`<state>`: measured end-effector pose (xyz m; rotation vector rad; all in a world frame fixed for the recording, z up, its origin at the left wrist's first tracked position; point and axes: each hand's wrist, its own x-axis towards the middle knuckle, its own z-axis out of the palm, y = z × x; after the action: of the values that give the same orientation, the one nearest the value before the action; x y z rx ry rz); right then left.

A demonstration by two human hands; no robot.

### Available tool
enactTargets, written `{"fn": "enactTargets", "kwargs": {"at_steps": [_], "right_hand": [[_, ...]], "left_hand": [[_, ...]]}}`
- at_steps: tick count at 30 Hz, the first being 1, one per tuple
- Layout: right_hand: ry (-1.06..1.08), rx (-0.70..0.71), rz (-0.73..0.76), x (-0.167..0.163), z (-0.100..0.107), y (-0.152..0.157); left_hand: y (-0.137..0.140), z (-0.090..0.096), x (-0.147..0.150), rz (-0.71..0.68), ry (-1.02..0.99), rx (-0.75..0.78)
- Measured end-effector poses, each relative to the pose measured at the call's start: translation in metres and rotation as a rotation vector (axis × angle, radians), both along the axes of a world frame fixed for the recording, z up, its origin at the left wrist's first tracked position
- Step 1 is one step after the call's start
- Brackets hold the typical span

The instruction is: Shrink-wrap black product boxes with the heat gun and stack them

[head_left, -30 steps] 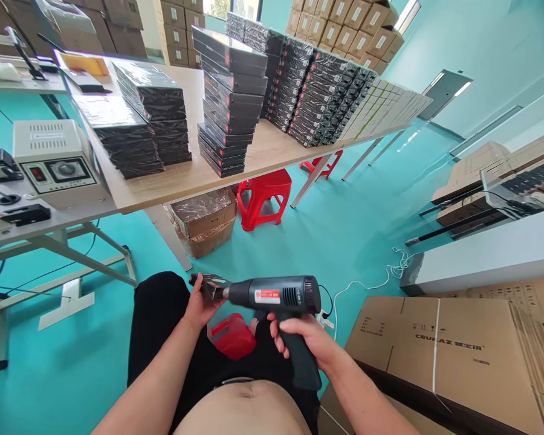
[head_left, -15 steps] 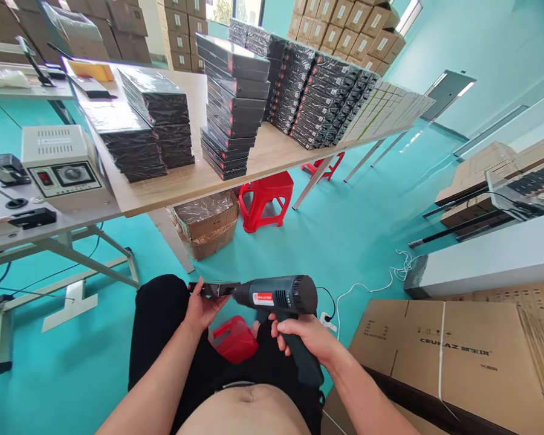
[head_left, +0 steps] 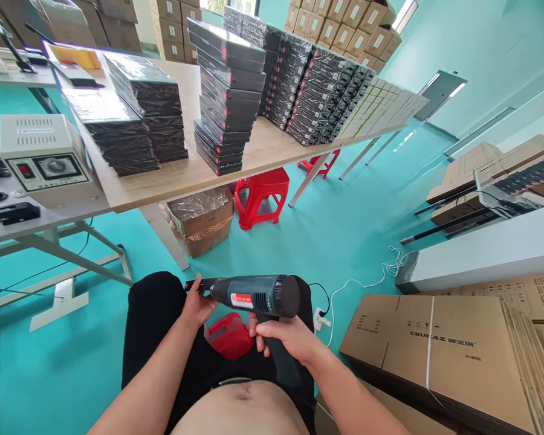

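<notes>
My right hand (head_left: 276, 335) is wrapped round the handle of a dark heat gun (head_left: 256, 295), its nozzle pointing left. In my left hand (head_left: 200, 305) is a flat black box (head_left: 191, 284), held by the fingers near its left end. The nozzle lies in front of the box and hides most of it; whether they touch I cannot tell. Both are over my lap, above a red plastic stool (head_left: 229, 337) between my legs.
A wooden table (head_left: 149, 194) ahead carries stacks of film-wrapped black boxes (head_left: 229, 90). At left stands a beige control unit (head_left: 49, 160). Flattened cartons (head_left: 435, 350) lie at right, beside a power strip (head_left: 321, 320) with a white cord. A red stool (head_left: 263, 193) is under the table.
The heat gun has shifted left along the box, its nozzle now covering more of it. My left hand stays on the box. The whole view has turned slightly right.
</notes>
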<state>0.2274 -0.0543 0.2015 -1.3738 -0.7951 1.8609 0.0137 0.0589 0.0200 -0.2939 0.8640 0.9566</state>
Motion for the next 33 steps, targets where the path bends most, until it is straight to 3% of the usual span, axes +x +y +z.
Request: {"fn": "enactTargets", "kwargs": {"at_steps": [3, 5, 12, 17, 23, 27, 33], "right_hand": [[-0.012, -0.024, -0.208, 0.005, -0.004, 0.004], [-0.008, -0.054, -0.271, 0.017, -0.005, 0.004], [0.002, -0.099, -0.28, 0.039, -0.01, -0.009], [0.024, -0.092, -0.291, 0.033, -0.012, -0.011], [0.075, -0.041, -0.184, 0.007, -0.007, -0.008], [0.069, -0.016, -0.282, 0.003, -0.009, -0.001], [0.108, -0.113, -0.33, 0.032, -0.018, -0.012]], "left_hand": [[-0.001, -0.001, -0.001, -0.009, -0.038, 0.035], [-0.001, -0.002, -0.003, -0.02, -0.053, 0.022], [0.0, -0.001, 0.0, 0.011, -0.046, 0.026], [0.0, -0.003, -0.001, -0.006, -0.046, 0.009], [-0.001, -0.007, -0.002, 0.002, -0.021, 0.027], [-0.001, -0.003, -0.004, 0.005, -0.034, 0.021], [-0.002, 0.009, -0.005, -0.013, -0.074, 0.078]]}}
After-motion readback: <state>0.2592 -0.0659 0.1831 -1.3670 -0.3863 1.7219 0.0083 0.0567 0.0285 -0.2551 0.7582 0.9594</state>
